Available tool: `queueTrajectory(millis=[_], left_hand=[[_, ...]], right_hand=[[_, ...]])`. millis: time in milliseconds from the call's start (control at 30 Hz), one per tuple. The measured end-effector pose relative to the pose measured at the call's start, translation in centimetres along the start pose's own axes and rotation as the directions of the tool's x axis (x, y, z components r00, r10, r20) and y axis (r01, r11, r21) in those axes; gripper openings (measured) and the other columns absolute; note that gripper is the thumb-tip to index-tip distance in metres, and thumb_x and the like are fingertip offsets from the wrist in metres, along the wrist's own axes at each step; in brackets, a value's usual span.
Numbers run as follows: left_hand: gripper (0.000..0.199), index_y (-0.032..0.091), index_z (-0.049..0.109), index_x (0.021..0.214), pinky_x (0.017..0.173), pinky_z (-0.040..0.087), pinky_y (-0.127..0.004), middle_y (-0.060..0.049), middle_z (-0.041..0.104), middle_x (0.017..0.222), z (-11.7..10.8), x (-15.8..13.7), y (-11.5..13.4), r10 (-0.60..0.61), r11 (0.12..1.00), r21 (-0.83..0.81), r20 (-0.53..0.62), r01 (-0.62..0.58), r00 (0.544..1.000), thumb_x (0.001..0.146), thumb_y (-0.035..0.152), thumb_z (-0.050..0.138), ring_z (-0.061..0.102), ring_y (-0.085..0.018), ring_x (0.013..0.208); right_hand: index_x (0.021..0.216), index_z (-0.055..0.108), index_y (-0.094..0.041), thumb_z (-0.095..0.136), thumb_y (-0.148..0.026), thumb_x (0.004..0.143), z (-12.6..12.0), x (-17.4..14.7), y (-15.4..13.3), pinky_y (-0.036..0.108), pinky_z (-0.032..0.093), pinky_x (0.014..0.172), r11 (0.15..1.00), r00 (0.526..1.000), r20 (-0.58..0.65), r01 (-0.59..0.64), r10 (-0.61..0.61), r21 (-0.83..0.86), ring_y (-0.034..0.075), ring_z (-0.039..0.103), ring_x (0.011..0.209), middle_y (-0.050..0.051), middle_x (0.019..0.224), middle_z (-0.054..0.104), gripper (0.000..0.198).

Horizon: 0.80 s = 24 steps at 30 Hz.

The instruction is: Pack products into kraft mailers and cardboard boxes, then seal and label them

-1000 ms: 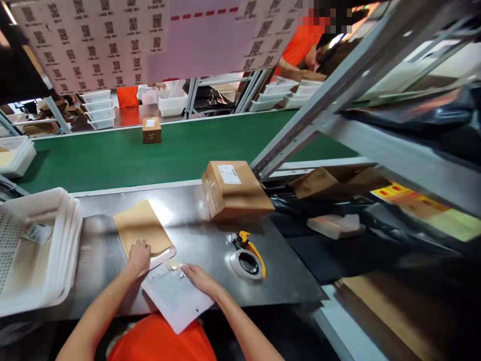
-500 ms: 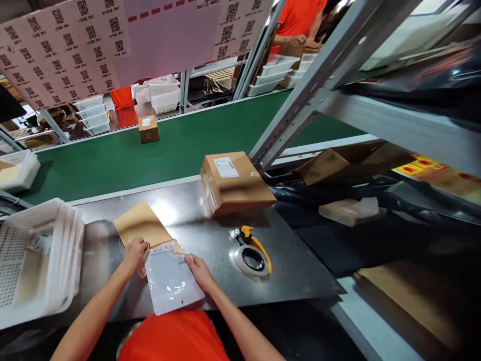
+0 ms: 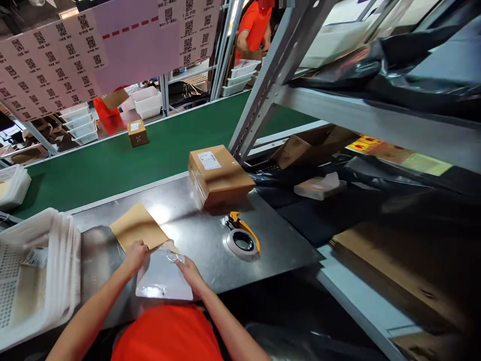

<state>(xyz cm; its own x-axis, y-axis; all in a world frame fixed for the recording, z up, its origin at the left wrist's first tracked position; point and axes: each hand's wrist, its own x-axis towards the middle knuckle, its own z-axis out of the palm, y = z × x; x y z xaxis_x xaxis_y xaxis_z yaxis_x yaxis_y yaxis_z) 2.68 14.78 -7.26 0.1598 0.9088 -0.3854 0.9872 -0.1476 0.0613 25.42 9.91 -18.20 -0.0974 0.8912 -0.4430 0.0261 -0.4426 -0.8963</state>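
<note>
My left hand (image 3: 136,255) is closed on the open end of a brown paper envelope (image 3: 139,224) that lies on the metal table. With its fingers closed, my right hand (image 3: 189,273) grips the right edge of a clear-topped white plastic pouch (image 3: 164,276). The pouch's far end meets the envelope's mouth; how deep it sits inside is hidden. To the right of my hands lies a tape dispenser (image 3: 243,240) with a yellow handle and a roll of tape.
A taped carton (image 3: 221,175) stands at the table's far right corner. Stacked white baskets (image 3: 67,265) fill the left side. Beyond runs a green conveyor belt (image 3: 169,143) carrying a small box (image 3: 137,133). A metal shelf post (image 3: 263,95) rises at right; a person in orange (image 3: 253,27) stands behind.
The camera view has swung to the right. The white pouch has tilted and now appears shorter, its near end lifted. Both hands keep their hold.
</note>
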Motion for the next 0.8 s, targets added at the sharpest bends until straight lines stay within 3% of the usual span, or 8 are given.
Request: queueTrajectory(millis=[167,333,467,633,733,800], left_hand=[[0.036,0.017,0.080,0.105,0.081,0.050,-0.034,-0.015,0.075,0.109,0.4,0.0,-0.4,0.020,0.999,0.038,-0.007,-0.020,1.000,0.101,0.021,0.045,0.071,-0.028,0.107],[0.034,0.018,0.079,0.107,0.086,0.050,-0.034,-0.014,0.075,0.111,0.2,-0.1,-0.1,0.035,0.999,0.031,-0.015,-0.035,0.999,0.100,0.022,0.046,0.069,-0.027,0.111],[0.036,0.018,0.079,0.107,0.088,0.051,-0.035,-0.014,0.074,0.113,0.1,-0.2,0.6,0.031,0.999,0.012,-0.037,-0.031,0.999,0.101,0.024,0.044,0.069,-0.027,0.112],[0.032,0.022,0.078,0.107,0.087,0.051,-0.032,-0.011,0.074,0.113,0.4,-0.5,1.1,0.024,1.000,-0.012,-0.016,-0.024,1.000,0.099,0.022,0.047,0.068,-0.025,0.113],[0.031,0.021,0.077,0.110,0.088,0.051,-0.034,-0.011,0.074,0.116,1.1,-0.3,1.4,0.009,1.000,-0.026,0.012,-0.008,1.000,0.099,0.021,0.048,0.068,-0.027,0.115],[0.030,0.019,0.076,0.110,0.088,0.052,-0.034,-0.012,0.074,0.118,1.6,0.2,1.7,0.003,0.999,-0.035,0.041,-0.002,0.999,0.097,0.019,0.049,0.068,-0.028,0.115]], right_hand=[[0.104,0.075,-0.017,0.061,-0.037,0.087,2.5,2.6,-2.6,0.043,0.051,0.100,0.958,1.000,0.015,-0.004,0.008,-0.287,0.033,0.072,0.111,0.015,0.111,0.080,0.030],[0.110,0.076,-0.016,0.052,-0.041,0.101,4.7,3.9,-5.5,0.044,0.047,0.104,0.863,0.998,-0.067,-0.050,0.019,-0.503,0.035,0.070,0.120,0.022,0.120,0.077,0.036],[0.096,0.080,-0.014,0.054,-0.038,0.100,5.6,4.3,-6.6,0.051,0.047,0.105,0.810,0.994,-0.111,-0.080,0.019,-0.581,0.041,0.070,0.121,0.028,0.121,0.075,0.036],[0.075,0.077,-0.018,0.063,-0.032,0.090,5.3,5.4,-7.5,0.052,0.049,0.102,0.854,0.996,-0.085,-0.076,0.038,-0.514,0.043,0.070,0.120,0.027,0.104,0.079,0.025],[0.080,0.077,-0.020,0.073,-0.041,0.081,3.3,5.2,-7.5,0.046,0.054,0.095,0.933,0.998,0.037,-0.027,0.043,-0.358,0.038,0.073,0.111,0.019,0.101,0.081,0.021],[0.092,0.078,-0.021,0.073,-0.053,0.078,1.4,3.9,-6.6,0.041,0.058,0.089,0.977,0.989,0.143,-0.003,0.034,-0.215,0.033,0.075,0.104,0.014,0.107,0.081,0.035]])
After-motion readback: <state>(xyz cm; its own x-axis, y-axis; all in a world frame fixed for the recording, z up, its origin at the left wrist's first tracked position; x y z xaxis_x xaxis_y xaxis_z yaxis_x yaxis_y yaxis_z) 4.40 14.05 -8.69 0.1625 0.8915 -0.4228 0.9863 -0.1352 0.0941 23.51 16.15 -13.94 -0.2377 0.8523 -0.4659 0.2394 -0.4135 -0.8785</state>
